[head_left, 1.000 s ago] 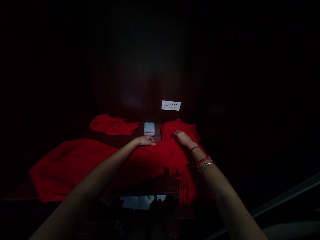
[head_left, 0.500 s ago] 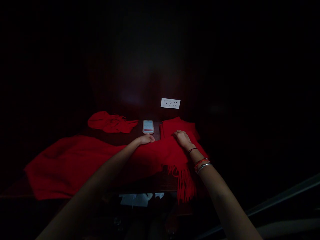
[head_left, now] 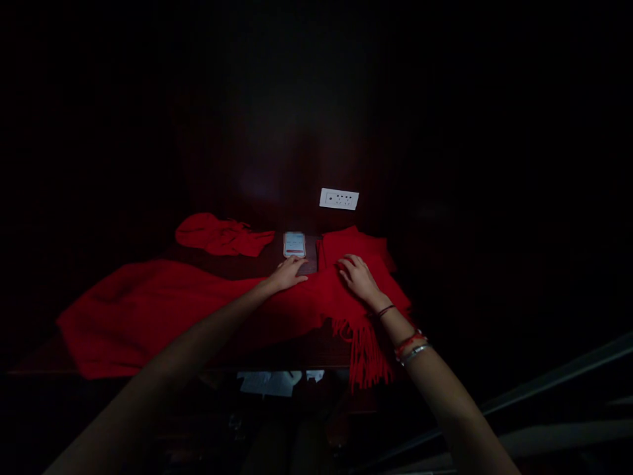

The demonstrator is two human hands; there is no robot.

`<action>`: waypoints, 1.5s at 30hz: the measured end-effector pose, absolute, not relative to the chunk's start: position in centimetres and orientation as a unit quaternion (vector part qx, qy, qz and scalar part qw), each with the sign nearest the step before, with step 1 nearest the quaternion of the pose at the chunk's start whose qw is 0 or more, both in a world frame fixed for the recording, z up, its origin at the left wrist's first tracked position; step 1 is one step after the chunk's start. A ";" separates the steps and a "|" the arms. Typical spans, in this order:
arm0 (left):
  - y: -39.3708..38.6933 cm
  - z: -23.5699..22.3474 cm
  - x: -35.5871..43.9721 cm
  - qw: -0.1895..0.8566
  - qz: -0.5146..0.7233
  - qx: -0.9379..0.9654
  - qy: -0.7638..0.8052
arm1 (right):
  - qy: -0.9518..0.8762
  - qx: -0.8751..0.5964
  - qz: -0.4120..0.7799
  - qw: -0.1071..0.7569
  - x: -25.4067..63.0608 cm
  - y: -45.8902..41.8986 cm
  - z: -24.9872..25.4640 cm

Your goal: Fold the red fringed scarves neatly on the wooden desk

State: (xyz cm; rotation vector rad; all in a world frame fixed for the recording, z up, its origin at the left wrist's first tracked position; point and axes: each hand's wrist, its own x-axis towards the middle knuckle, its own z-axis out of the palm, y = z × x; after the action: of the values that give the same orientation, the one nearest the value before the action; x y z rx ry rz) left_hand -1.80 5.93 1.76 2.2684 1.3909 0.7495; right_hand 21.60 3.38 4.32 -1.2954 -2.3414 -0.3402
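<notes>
A long red scarf (head_left: 143, 310) lies spread across the dark table, its fringe (head_left: 368, 353) hanging over the front edge at the right. My left hand (head_left: 289, 274) is at the scarf's far edge, thumb and fingers apart, just in front of the phone. On the scarf's right part rests my right hand (head_left: 360, 278), its fingers spread and slightly bent over the cloth. Behind that hand the red cloth (head_left: 353, 243) lies folded; whether it is the same piece I cannot tell.
A phone (head_left: 295, 244) with a lit screen lies at the back of the table. Left of it is a bunched red cloth (head_left: 217, 234). A white socket panel (head_left: 339, 198) is on the dark wall. Papers (head_left: 270, 382) show below the table's front edge.
My left hand's fingers have opened, with the thumb now apart from them, and reach closer to the phone. My right hand has shifted slightly and its fingers have spread. The view has tilted a little.
</notes>
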 end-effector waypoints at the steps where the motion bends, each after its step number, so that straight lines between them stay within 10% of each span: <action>1: 4.7 1.7 -2.4 0.136 0.255 0.837 0.464 | -0.867 -0.435 -0.097 0.221 21.7 2.2 4.2; 16: -3.3 4.8 -10.7 -0.122 -0.004 0.922 0.368 | -0.935 -0.333 -0.100 0.070 21.5 -3.9 2.0; 45: -7.6 2.7 -10.3 -0.101 -0.048 0.924 0.366 | -0.936 -0.306 -0.145 0.092 19.9 -5.4 1.6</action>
State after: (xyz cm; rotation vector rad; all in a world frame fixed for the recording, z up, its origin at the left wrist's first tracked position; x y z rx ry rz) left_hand -10.31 -7.56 2.74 3.1065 1.2295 -0.1621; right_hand 19.93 -5.36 1.65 -0.9083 -2.7808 -0.4299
